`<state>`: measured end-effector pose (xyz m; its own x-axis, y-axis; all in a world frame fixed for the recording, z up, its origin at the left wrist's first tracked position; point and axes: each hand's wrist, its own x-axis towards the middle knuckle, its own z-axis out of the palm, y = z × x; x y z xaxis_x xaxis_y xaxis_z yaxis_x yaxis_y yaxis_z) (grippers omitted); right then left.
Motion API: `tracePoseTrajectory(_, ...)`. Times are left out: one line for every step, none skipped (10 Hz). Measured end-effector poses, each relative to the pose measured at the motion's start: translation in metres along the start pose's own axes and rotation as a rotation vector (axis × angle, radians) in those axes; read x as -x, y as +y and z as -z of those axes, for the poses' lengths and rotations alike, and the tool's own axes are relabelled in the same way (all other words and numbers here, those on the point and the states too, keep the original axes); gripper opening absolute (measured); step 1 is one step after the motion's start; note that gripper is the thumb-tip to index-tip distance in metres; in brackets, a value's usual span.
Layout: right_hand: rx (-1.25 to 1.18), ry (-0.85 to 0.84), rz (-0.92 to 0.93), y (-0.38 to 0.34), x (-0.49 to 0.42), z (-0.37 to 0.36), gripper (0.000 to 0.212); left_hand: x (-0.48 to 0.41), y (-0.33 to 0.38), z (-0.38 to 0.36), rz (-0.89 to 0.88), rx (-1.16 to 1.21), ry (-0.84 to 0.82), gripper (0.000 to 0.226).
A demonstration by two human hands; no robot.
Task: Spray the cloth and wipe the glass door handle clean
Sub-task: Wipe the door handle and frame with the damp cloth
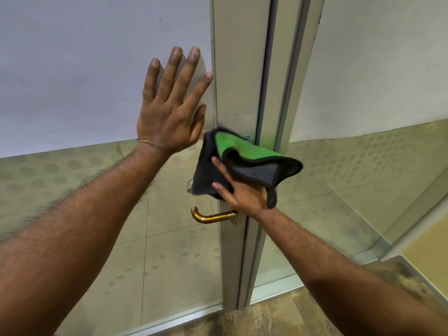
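Observation:
My left hand (169, 105) lies flat on the glass door (84, 81), fingers spread, just left of the metal frame. My right hand (236, 190) grips a folded cloth (244, 156), dark grey on one side and green on the other, held against the door frame (238, 69). A brass lever handle (211, 216) sticks out to the left directly below the cloth, with the cloth a little above it. A small round lock piece (189, 185) peeks out at the cloth's left edge. No spray bottle is in view.
A second glass panel (363, 117) stands to the right of the frame, angled away. Tiled floor shows through the glass. Worn patterned carpet (278, 316) covers the floor on my side, along the door's bottom rail.

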<state>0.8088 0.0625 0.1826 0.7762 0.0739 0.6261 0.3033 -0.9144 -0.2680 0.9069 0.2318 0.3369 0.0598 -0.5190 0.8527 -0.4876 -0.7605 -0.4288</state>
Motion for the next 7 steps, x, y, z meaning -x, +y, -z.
tracePoseTrajectory(-0.019,-0.117,0.065,0.017,0.028,-0.008,0.043,0.002,-0.002,0.000,0.000,-0.011,0.008,0.059)
tracePoseTrajectory(0.192,0.184,0.115,0.039,0.032,-0.001,0.037,0.001,-0.002,0.001,-0.001,-0.015,-0.004,0.059)
tracePoseTrajectory(0.408,0.454,0.064,0.038,0.002,0.023,0.051,0.001,-0.002,0.002,-0.002,-0.020,-0.009,0.060)
tracePoseTrajectory(0.445,0.375,0.073,0.035,-0.021,0.038,0.082,0.000,-0.001,0.002,-0.003,-0.018,-0.012,0.060)
tracePoseTrajectory(0.489,0.270,0.072,0.026,-0.016,0.021,0.087,0.000,-0.001,0.001,0.000,-0.009,-0.017,0.060)
tracePoseTrajectory(0.450,0.197,0.042,0.011,-0.003,-0.003,0.091,0.001,-0.002,0.001,0.002,-0.003,-0.013,0.060)
tracePoseTrajectory(0.508,0.162,0.029,0.016,0.006,-0.012,0.093,0.001,-0.004,0.000,-0.001,-0.004,-0.015,0.060)
